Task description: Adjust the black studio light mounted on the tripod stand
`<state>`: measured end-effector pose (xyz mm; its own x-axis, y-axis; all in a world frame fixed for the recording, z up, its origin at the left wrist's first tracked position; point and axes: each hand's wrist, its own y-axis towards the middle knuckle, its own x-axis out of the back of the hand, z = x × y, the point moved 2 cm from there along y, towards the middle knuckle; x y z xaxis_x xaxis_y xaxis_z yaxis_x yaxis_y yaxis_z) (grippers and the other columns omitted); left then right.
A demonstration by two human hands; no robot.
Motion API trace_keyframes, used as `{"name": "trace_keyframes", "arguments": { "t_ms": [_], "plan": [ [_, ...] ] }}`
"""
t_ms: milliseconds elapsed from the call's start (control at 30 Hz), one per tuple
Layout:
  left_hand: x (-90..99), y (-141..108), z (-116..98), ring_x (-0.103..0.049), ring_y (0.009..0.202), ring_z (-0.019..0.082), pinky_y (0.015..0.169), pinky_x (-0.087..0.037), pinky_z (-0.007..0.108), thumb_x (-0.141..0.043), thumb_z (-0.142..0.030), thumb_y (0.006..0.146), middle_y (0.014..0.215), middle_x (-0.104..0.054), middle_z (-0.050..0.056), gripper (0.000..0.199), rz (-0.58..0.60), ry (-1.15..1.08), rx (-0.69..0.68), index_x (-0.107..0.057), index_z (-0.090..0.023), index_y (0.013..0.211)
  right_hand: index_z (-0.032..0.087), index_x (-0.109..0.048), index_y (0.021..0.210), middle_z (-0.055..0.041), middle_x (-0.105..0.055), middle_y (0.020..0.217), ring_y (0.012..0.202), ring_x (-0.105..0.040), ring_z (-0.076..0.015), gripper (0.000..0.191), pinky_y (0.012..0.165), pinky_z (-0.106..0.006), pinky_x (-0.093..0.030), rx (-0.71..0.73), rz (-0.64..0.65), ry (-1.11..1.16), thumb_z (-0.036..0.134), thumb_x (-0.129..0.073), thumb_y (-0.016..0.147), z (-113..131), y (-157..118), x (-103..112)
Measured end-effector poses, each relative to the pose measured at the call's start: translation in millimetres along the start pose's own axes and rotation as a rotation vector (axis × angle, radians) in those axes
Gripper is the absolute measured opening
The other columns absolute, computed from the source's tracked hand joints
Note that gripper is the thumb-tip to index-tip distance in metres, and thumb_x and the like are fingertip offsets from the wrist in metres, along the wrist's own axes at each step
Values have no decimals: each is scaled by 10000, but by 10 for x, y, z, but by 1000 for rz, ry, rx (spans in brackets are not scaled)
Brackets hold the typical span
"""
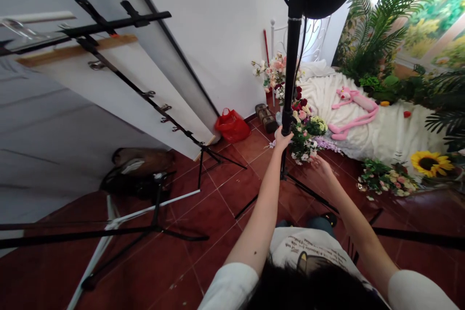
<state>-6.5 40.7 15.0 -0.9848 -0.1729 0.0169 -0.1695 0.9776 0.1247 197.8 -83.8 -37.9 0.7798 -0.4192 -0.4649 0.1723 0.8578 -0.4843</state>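
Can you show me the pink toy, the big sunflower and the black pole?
Pink toy (365, 101), head view: on its body.
Sunflower (429, 163), head view: on its dark centre.
Black pole (291, 63), head view: on its upper shaft.

light stand (289, 72) left of blanket (397, 131)
on the blanket, plush toy (364, 101) near front edge; plants (390, 80) along back edge; bag (232, 127) at floor's (225, 198) wall edge
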Motion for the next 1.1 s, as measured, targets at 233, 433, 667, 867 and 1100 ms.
{"name": "trace_keyframes", "arguments": {
  "t_ms": [233, 433, 667, 867, 1100],
  "plan": [
    [-7, 4, 22, -642, 754, 162, 797, -513, 290, -709, -163, 625, 746, -653, -22, 233, 8, 13, 0, -598, -196, 827, 225, -614, 840, -3, -783, 838, 706, -745, -116, 130, 676, -231, -640, -96, -294, 195, 95, -624, 837, -205, -635, 1231],
    [-37, -93, 34, -674, 908, 198, 909, -524, 325, -735, -207, 696, 887, -701, 32, 300, -54, 52, -30, -608, -192, 968, 243, -624, 861, -3, -783, 886, 765, -756, -124, 133, 789, -279, -657, 28, -388, 244, 123, -669, 823, -347, -1246, 1844],
    [67, -1061, 681, -535, 1362, 269, 1139, -393, 386, -511, -194, 899, 1386, -592, 207, 413, -93, 499, 79, -531, -149, 1309, 233, -638, 858, -7, -779, 852, 739, -753, -112, 162, 682, -229, -652, 128, -563, 441, 90, -560, 860, -347, -1885, 2287],
    [-447, -2341, 1340, -621, 1255, 354, 1048, -464, 483, -520, -154, 896, 1276, -643, 264, 276, 350, 696, 538, -605, -110, 1155, 211, -651, 844, -29, -783, 827, 712, -749, -116, 175, 669, -223, -643, 240, -666, 620, 76, -545, 875, -333, -2376, 2473],
    [-2103, -3505, 1004, -724, 1030, 187, 967, -526, 313, -596, -212, 906, 1022, -766, 82, 64, 930, 385, 352, -652, -191, 929, 218, -661, 852, -4, -783, 834, 675, -734, -102, 155, 654, -209, -629, 369, -691, 756, 81, -589, 858, -331, -2902, 2664]
  ]
}}
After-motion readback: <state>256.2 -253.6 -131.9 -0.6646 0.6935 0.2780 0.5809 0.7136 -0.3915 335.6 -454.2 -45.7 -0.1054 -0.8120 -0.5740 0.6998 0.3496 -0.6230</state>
